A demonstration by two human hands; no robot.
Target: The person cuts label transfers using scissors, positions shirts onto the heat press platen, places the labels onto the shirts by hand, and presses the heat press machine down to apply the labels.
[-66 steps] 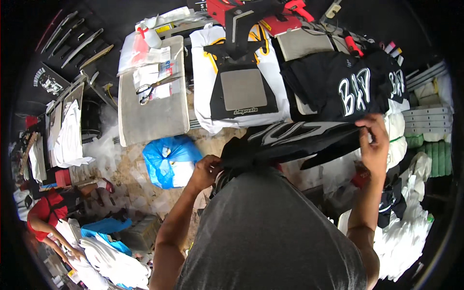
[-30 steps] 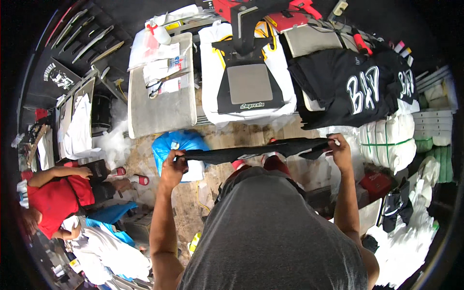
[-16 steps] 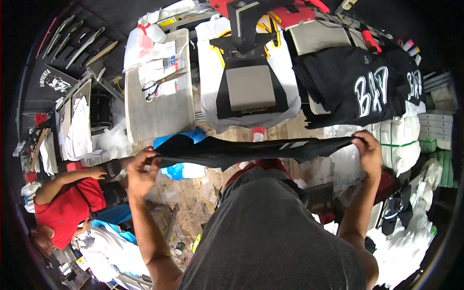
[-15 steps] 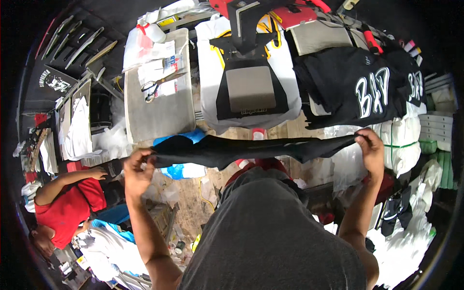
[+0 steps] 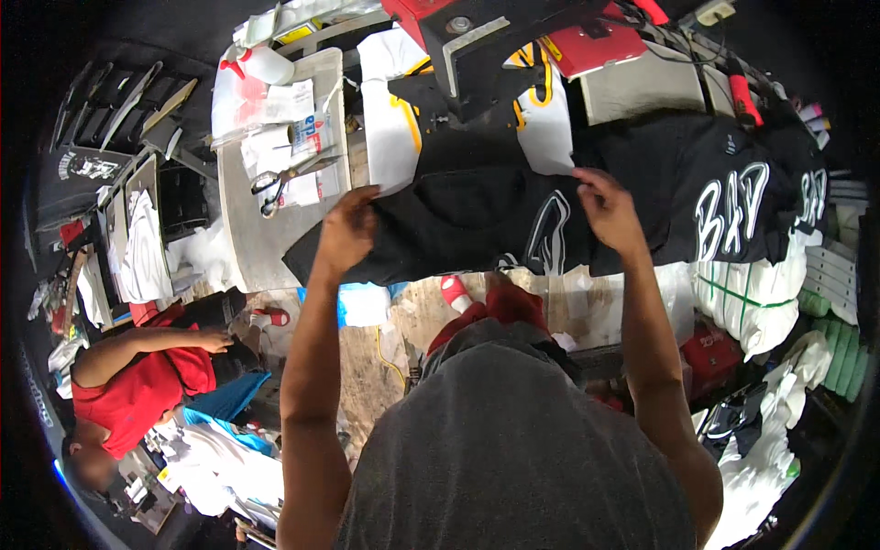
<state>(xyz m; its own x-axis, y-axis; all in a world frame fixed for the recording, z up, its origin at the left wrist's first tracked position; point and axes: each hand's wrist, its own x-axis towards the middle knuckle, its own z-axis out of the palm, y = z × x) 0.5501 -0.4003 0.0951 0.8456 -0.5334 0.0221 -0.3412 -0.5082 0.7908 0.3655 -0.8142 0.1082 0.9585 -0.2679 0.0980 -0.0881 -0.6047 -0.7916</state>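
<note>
A black T-shirt (image 5: 412,229) is spread between my two hands over the front of the middle press board, with part of a white-outlined print at its right. My left hand (image 5: 348,231) is closed on its left side, fingers curled into the cloth. On the other side my right hand (image 5: 612,213) pinches the shirt's far right edge. Beyond the shirt, a white garment with yellow and black trim (image 5: 390,119) lies on the board, beneath the black press arm (image 5: 458,69). The black shirt hides the near part of that garment.
Scissors (image 5: 284,181) and papers lie on the grey board (image 5: 236,206) at left, with a white bottle (image 5: 268,66) behind. Black printed shirts (image 5: 674,174) cover the right board. At lower left, another person in a red top (image 5: 151,394) works. Wrapped white bundles (image 5: 747,298) stand at right.
Both hands have moved forward and closer together, laying the stretched black T-shirt over the middle board. Its print now shows. The view has shifted slightly.
</note>
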